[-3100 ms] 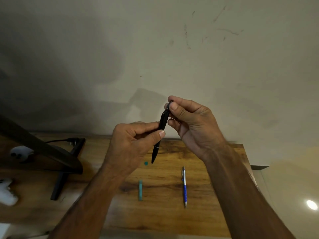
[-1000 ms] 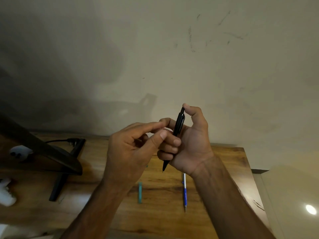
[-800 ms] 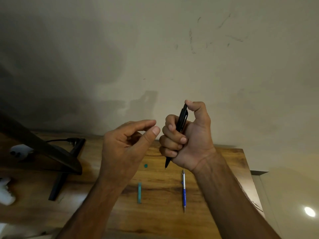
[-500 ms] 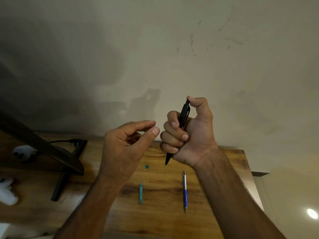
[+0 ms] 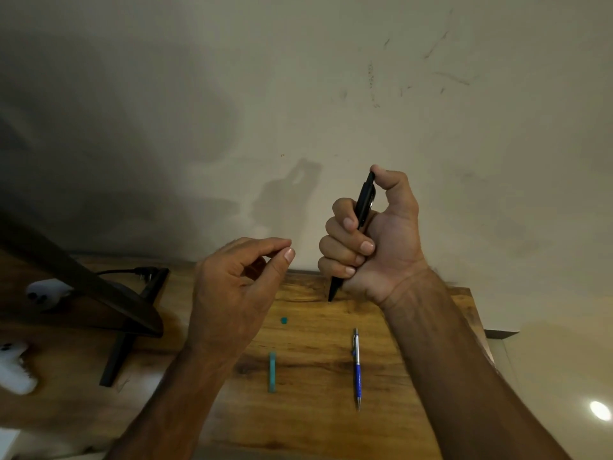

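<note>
Black plastic, gripped tight: the black pen (image 5: pixel 364 207) stands nearly upright in the right hand (image 5: pixel 381 247), held up over the far edge of the wooden table (image 5: pixel 315 426) with the pale wall behind it. Four fingers (image 5: pixel 345 242) wrap the barrel in a full fist. The thumb (image 5: pixel 389 180) is hooked over the top, bearing down on the button end. The tip points down and pokes out below the little finger; whether it clears the wood I can't tell from this angle. The palm side faces the camera, and the forearm runs in from the lower right.

Over to the left hand (image 5: pixel 235 287): it is just beside the fist, not touching it. Its fingers are loosely curved and the thumb tip sits right by the forefinger tip, with nothing to be seen between them.

Down on the table a blue pen (image 5: pixel 356 370) lies lengthwise below the right wrist. A teal stick (image 5: pixel 272 372) lies parallel to it, with a small teal bit (image 5: pixel 284 320) just beyond.

Now the hard parts. The middle of the black pen's barrel is buried in the fist; only the clip end and the tip show. The left hand's other fingers are tucked behind the forefinger. At the left a dark slanted stand (image 5: pixel 99 293) is cut off by the frame edge. The white shapes (image 5: pixel 15 373) around it are too blurred to name.
</note>
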